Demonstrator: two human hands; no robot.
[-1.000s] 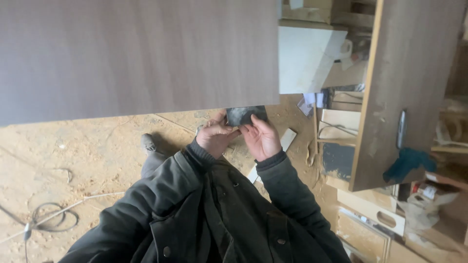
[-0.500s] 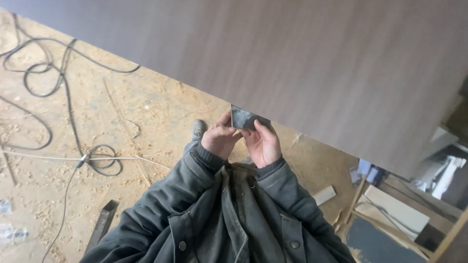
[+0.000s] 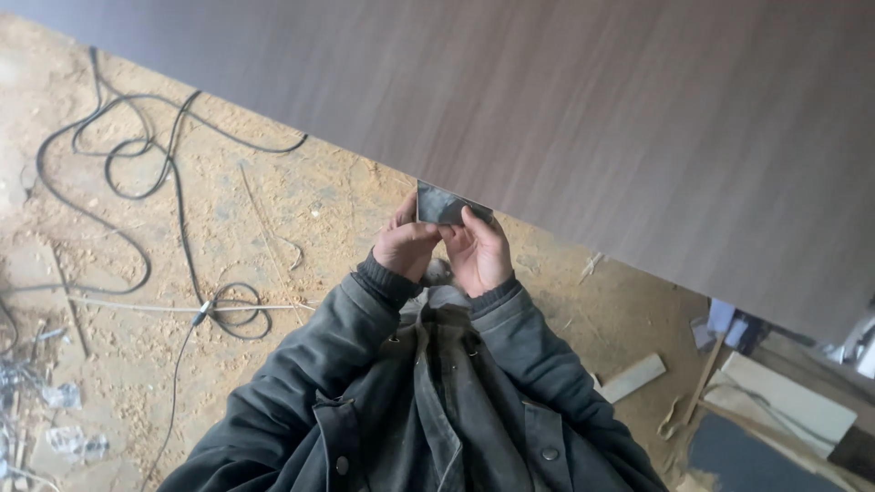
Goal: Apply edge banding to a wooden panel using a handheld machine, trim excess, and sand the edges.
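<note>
Head view, looking down: a small flat dark grey rectangular piece is held between both hands just below the slanting edge of a large brown wood-grain panel, which fills the upper part of the frame. The left hand is closed around the piece's left end, with the thumb laid against its lower edge. The right hand is closed on the right end, its fingertips pressed onto the piece's face. Both wrists are covered by the ribbed cuffs of a dark grey buttoned jacket. A sawdust-strewn floor is seen beneath the hands. Black cables are coiled across it at the left, well apart from the hands, and a pale wooden offcut is seen lying at the lower right
</note>
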